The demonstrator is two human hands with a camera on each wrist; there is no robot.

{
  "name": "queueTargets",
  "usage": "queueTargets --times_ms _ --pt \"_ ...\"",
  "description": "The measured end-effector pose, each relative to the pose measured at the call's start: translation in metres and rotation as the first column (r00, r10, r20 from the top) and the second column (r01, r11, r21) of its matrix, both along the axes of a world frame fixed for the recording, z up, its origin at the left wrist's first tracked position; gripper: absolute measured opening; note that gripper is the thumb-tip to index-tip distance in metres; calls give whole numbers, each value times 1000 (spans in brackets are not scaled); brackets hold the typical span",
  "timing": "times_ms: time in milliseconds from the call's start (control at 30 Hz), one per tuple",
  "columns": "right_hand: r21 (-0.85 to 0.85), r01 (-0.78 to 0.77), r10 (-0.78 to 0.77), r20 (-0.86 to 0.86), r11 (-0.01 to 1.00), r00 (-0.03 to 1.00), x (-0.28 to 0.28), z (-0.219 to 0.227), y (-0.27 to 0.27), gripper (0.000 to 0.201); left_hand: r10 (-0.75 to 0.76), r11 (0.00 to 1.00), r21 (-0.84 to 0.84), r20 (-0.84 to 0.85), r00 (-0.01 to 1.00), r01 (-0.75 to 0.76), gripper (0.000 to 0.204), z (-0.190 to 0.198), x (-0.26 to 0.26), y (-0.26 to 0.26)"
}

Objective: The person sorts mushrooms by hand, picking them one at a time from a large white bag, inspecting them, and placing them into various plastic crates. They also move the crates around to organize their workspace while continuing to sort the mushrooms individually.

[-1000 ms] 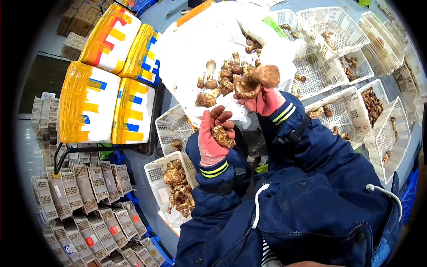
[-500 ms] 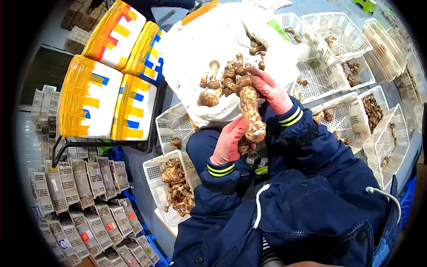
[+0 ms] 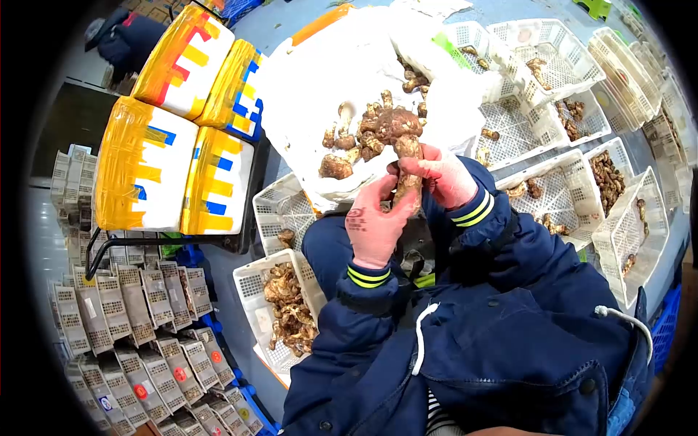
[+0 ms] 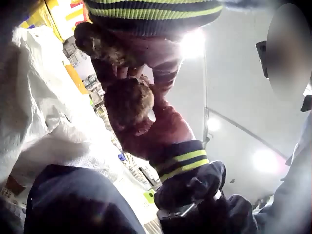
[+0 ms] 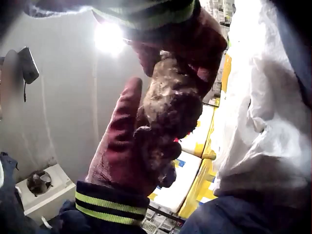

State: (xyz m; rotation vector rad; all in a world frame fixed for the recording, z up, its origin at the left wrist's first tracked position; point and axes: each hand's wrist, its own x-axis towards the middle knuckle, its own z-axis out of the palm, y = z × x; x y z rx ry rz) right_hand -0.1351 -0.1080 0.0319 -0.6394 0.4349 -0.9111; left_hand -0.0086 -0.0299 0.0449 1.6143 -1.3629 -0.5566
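Note:
Before the body, both hands in pink gloves meet at a large mushroom (image 3: 407,145) with a broad brown cap and a thick, mottled stem. The right hand (image 3: 447,178) pinches the stem below the cap. At the stem's lower part is the left hand (image 3: 378,221), its thumb beside it. A smaller, lumpy mushroom (image 5: 156,153) is held against the left palm, seen in the right wrist view; from the head it is mostly hidden. Just beyond the hands, several brown mushrooms (image 3: 342,131) lie on a white sheet (image 3: 298,94).
White perforated crates (image 3: 509,134) with mushrooms stand on the right. A crate of piled mushrooms (image 3: 251,280) is by the left knee. Taped foam boxes (image 3: 163,189) are stacked on a cart at left, with many grey crates (image 3: 134,305) below. A bent-over person (image 3: 127,40) is behind the boxes.
The large mushroom, earlier held cap-near over the sheet, has been swung round in the right hand; its cap now points away. The left hand has moved up to the stem with the smaller mushroom.

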Motion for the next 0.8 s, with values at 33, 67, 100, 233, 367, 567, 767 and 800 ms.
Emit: queueTargets --times_ms 33,67,100,233,367,567,767,800 --pt "0 -23 23 -4 1000 1000 -5 1 -1 30 -53 997 -56 -130 990 46 27 -3 3 -3" --pt "1 -47 47 -6 999 999 -9 3 -1 30 -56 997 -53 -129 990 50 27 1 4 -2" --pt "65 -32 31 21 997 999 -12 4 -3 29 -18 999 38 -256 967 29 25 8 5 0" --pt "236 -74 43 132 969 990 -33 10 -11 40 10 988 150 -369 929 49 21 5 13 -2" --pt "271 69 -159 325 960 932 -58 -18 -39 38 42 975 213 -466 884 66 24 8 19 0" --pt "182 250 -295 289 951 911 -156 -79 -96 37 108 978 207 -531 841 5 27 0 29 -6" --pt "143 221 -262 595 965 760 -183 -98 -78 64 99 961 273 -515 852 54 28 -11 23 -15" --pt "26 248 -220 557 968 801 -181 -85 -71 67 86 961 268 -537 839 73 29 -11 23 -17"
